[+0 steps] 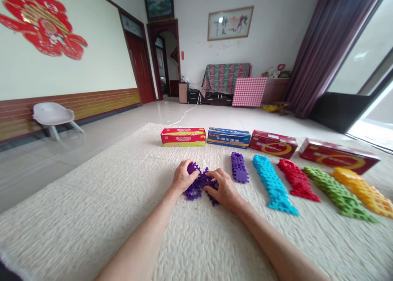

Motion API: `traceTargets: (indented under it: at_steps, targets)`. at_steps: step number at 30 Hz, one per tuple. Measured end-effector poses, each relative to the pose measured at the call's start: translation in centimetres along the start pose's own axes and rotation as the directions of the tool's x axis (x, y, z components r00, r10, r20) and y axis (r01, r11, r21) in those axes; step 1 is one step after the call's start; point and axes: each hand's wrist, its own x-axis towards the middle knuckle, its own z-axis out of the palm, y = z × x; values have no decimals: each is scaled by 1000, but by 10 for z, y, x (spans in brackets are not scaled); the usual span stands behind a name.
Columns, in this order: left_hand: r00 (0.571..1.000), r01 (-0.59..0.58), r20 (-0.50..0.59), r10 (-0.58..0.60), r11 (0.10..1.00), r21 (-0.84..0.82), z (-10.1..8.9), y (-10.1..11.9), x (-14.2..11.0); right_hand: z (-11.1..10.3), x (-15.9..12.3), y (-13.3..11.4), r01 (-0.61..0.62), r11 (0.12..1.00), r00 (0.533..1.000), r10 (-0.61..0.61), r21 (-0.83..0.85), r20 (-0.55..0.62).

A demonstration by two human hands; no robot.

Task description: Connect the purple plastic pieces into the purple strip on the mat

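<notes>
Both my hands rest on a loose cluster of dark purple interlocking plastic tiles (199, 183) on a cream rug (92, 215). My left hand (183, 176) curls its fingers over the cluster's left side. My right hand (225, 189) grips the right side, fingers bent onto the tiles. Just right of my hands lies a neat strip of purple tiles (239, 167).
Further right lie strips of cyan (273, 186), red (297, 179), green (337, 193) and orange tiles (364, 191). Several long boxes line the rug's far edge: red-yellow (183, 137), blue (229, 137) and two red ones (273, 143). A white chair (53, 115) stands by the left wall.
</notes>
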Motion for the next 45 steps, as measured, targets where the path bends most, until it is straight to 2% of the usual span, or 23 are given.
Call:
traceTargets:
  at_steps: [4,10,14,19,22,24,26,28,30,32,37,42,45]
  targets:
    - [1000,-10,19,10,1000,-14,1,-2,0,-5,0,-4,32,994,995,-22,-107,94]
    - [1000,-20,-12,20,999,-27,3,-6,0,-9,1,-15,89,982,994,-76,-166,83]
    - [999,-28,-29,27,999,-19,4,-7,0,-8,0,-13,117,990,992,-113,-76,52]
    - [999,-38,-17,38,999,-24,5,-7,0,-3,1,-9,149,982,989,-147,116,-28]
    - [1000,-27,-2,27,999,-24,5,-7,0,-11,6,-8,95,978,991,-76,186,-108]
    - [1000,-24,14,24,999,-21,5,-8,1,-26,12,-5,14,984,993,7,176,-117]
    - [999,-31,27,31,999,-19,5,-10,1,-50,16,1,-75,992,995,80,99,-52]
    - [999,-38,31,38,999,-17,6,-11,1,-76,19,10,-130,991,988,132,-37,80]
    - [999,-43,32,43,999,-16,6,-12,2,-99,19,20,-157,977,965,183,-147,186]
    - [998,-45,34,46,999,-15,6,-12,2,-114,17,30,-204,954,940,254,-219,229]
    - [997,-44,55,45,999,-16,5,-12,2,-119,11,43,-254,925,900,333,-284,280]
    - [998,-20,61,22,1000,-20,4,-10,1,-114,11,46,-262,929,882,341,-263,326]
    - [999,11,51,-8,998,-56,2,-11,3,-114,13,40,-251,946,871,313,-205,378]
